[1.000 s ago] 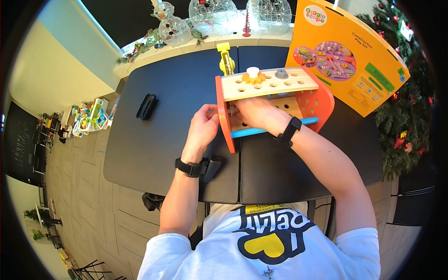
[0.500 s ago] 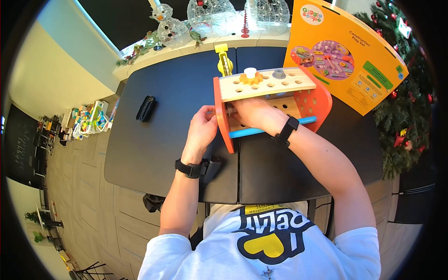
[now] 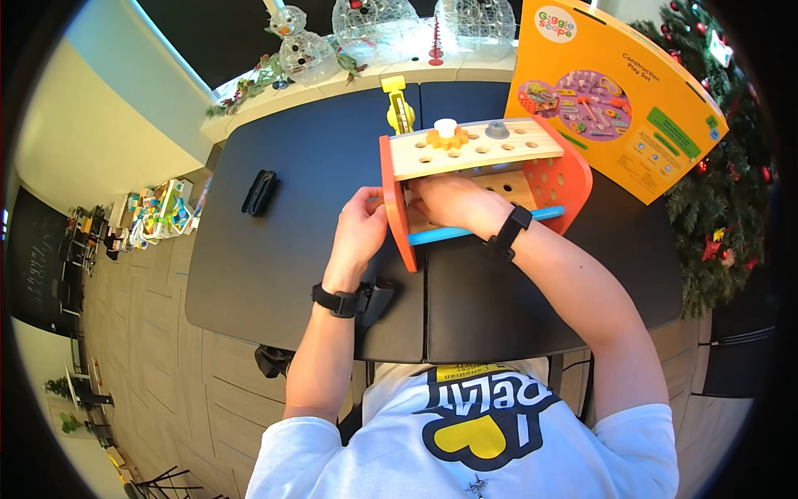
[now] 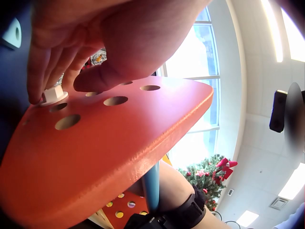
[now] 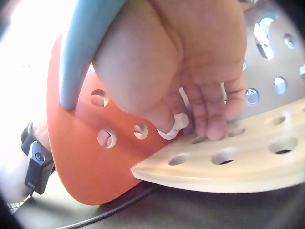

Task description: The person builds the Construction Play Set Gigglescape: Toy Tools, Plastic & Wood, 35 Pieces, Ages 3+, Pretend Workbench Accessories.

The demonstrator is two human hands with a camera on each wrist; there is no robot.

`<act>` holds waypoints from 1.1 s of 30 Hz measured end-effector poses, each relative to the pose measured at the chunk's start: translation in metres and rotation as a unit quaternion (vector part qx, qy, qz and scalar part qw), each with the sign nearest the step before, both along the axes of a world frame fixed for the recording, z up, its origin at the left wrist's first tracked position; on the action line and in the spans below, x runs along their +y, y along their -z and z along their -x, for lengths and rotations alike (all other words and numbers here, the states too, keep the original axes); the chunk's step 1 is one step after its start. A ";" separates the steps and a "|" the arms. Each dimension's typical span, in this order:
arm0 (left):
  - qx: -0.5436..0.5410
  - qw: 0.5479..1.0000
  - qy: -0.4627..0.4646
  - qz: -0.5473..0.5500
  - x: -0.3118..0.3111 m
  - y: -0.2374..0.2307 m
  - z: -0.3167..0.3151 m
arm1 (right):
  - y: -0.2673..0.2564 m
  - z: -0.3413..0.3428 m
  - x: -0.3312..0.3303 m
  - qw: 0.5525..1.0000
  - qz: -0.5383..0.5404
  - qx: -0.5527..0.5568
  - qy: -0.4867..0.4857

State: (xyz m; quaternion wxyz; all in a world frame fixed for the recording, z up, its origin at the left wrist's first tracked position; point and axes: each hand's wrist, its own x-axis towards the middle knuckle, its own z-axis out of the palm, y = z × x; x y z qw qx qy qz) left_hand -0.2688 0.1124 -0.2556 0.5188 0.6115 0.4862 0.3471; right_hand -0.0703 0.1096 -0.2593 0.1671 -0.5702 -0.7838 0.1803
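In the head view a wooden toy workbench (image 3: 532, 150) stands with orange-red side panels and a blue crossbar (image 3: 490, 236). My left hand (image 3: 363, 223) is outside its left panel. The left wrist view shows that hand's fingertips around the white hexagonal head of a bolt (image 4: 54, 93), while the thumb lies along the panel. My right hand (image 3: 453, 201) reaches inside, over the crossbar. There its thumb and forefinger pinch a white nut (image 5: 167, 134) at the panel's inner face, beside the round end of the white bolt (image 5: 181, 120). The fingers partly hide both pieces.
On the bench top sit a yellow-orange gear (image 3: 449, 140) with a white bolt head and a grey bolt (image 3: 497, 130). A yellow tool (image 3: 399, 108) stands behind. The orange box (image 3: 615, 100) is at back right, a black case (image 3: 260, 193) at left on the dark table (image 3: 307, 150).
The right hand shifts slightly at the inside of the left panel. The left hand keeps its place outside, and the workbench stays almost where it was.
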 end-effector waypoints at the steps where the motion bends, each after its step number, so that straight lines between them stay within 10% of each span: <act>1: 0.000 1.000 -0.001 -0.001 0.000 0.000 0.000 | -0.003 0.001 -0.002 0.999 -0.028 0.020 0.003; 33: 0.008 1.000 -0.016 -0.014 -0.005 -0.003 -0.003 | -0.010 0.002 -0.005 0.999 -0.047 0.018 -0.013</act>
